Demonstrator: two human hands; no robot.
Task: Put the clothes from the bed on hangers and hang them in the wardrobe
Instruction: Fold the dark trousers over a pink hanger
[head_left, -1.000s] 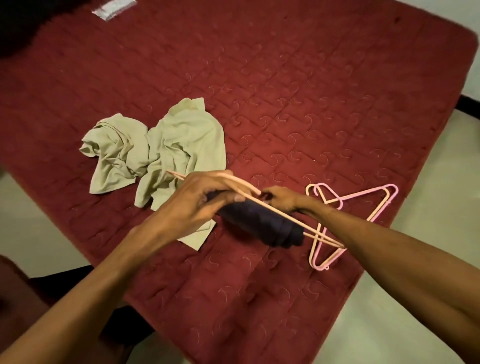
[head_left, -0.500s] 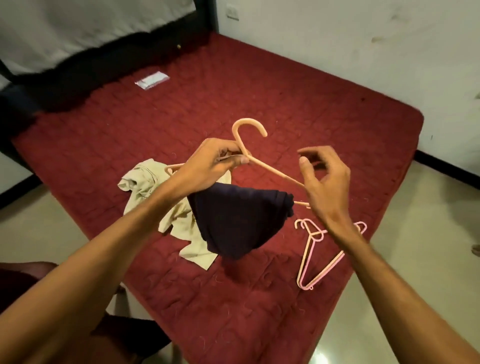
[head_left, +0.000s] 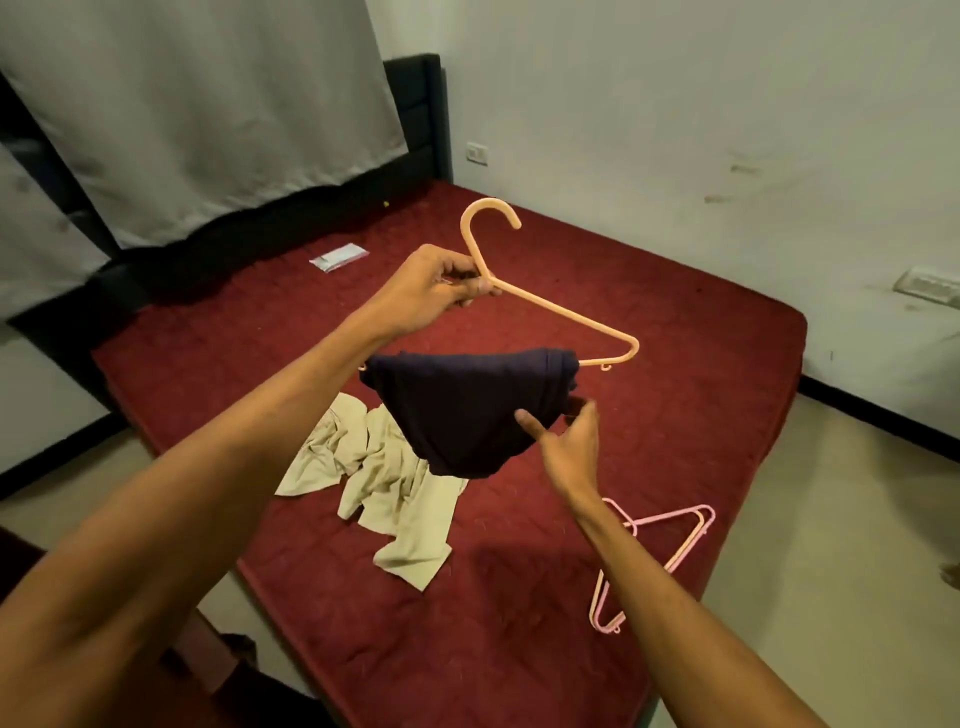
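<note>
My left hand (head_left: 441, 288) grips a peach plastic hanger (head_left: 558, 312) at its neck and holds it up over the bed, hook pointing up. A dark navy garment (head_left: 462, 410) hangs bunched over the hanger's lower bar. My right hand (head_left: 563, 441) is just below the garment's right edge, fingers loosely spread, its fingertips at the cloth. Beige clothes (head_left: 379, 473) lie crumpled on the red mattress (head_left: 675, 338) beneath. Pink hangers (head_left: 660, 556) lie near the mattress's right edge.
A small white packet (head_left: 338, 257) lies on the mattress near the dark headboard (head_left: 415, 114). A grey curtain (head_left: 208, 104) hangs at the back left. White walls stand behind and to the right, with pale floor (head_left: 831, 571) beside the bed.
The left hand has lifted the hanger with the navy garment higher. The right hand let go of the hanger's arm and dropped to the garment's lower right edge. My view tilted up.
</note>
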